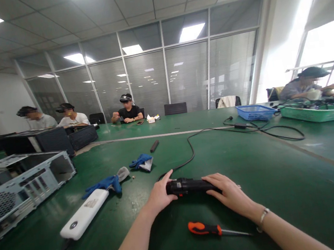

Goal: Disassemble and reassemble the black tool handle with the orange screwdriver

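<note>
A black cylindrical tool with a small red button lies sideways between my hands, low over the green table. My left hand grips its left end, near a black cable. Around the tool's right end are the fingers of my right hand. Closer to me, an orange and black screwdriver lies on the table with its shaft pointing right; neither hand touches it.
Left of my hands are a white power device, blue-grey gloves and a metal computer case. A dark bar lies ahead. Blue and green baskets stand at the right. Several people sit around the table.
</note>
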`<state>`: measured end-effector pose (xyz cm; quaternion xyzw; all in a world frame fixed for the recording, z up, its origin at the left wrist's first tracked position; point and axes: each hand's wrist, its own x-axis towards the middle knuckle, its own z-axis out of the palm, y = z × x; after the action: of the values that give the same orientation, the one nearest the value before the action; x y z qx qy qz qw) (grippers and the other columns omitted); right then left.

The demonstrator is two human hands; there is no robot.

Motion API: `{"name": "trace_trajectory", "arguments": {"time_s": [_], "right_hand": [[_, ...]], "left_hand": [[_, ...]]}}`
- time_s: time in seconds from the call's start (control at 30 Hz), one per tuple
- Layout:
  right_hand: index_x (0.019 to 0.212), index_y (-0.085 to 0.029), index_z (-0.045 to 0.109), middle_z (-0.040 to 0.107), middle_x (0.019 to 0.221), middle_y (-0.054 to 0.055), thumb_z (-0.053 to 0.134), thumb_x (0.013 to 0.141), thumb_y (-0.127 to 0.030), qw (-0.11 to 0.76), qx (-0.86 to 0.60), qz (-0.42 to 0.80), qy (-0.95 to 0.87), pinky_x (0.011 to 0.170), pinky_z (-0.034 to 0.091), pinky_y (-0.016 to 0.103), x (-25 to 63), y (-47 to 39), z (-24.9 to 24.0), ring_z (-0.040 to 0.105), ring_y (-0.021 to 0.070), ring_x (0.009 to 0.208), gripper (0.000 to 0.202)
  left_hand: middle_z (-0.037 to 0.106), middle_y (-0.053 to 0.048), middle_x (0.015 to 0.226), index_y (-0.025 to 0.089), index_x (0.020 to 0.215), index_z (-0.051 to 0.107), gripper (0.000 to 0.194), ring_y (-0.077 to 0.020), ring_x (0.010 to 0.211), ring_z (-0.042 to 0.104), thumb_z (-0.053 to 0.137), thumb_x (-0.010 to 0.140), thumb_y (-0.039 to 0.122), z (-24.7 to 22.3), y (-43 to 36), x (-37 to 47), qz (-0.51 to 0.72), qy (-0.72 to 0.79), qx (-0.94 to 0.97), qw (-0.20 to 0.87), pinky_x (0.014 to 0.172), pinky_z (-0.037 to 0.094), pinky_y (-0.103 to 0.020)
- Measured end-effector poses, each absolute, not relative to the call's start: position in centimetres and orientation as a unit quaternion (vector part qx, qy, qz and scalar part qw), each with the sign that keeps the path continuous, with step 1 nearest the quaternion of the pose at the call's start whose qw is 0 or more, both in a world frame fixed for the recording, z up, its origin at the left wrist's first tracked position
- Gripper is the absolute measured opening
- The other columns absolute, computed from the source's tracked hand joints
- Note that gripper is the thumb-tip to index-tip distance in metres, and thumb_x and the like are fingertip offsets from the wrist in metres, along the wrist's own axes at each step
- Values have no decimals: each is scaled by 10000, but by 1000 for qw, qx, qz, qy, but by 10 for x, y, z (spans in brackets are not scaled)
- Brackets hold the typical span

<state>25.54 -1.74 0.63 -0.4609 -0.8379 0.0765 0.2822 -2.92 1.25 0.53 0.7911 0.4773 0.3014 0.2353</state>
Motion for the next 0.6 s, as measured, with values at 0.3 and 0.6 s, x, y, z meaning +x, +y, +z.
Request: {"name": "trace_trajectory", "arguments": {"time_s": [0.3,0.6], "right_hand": [[1237,-225,577,620,1210,82,525,875,-343,260,-482,61,-834,969,418,391,254,-14,-1,566,239,1084,385],[1260,-254,560,622,1196,82,538,877,-382,241,-476,48,-844,918,430,400,252,-15,5,575,250,1034,404]], "left_hand": [[611,-63,1266,225,1269,569,610,-258,1173,557,751,691,290,10,10,-30,280,464,816,201,1037,380,-352],[580,-97,1299,200,1302,538,610,-265,1196,533,732,733,298,11,13,-29,255,472,819,201,1039,371,-365]]}}
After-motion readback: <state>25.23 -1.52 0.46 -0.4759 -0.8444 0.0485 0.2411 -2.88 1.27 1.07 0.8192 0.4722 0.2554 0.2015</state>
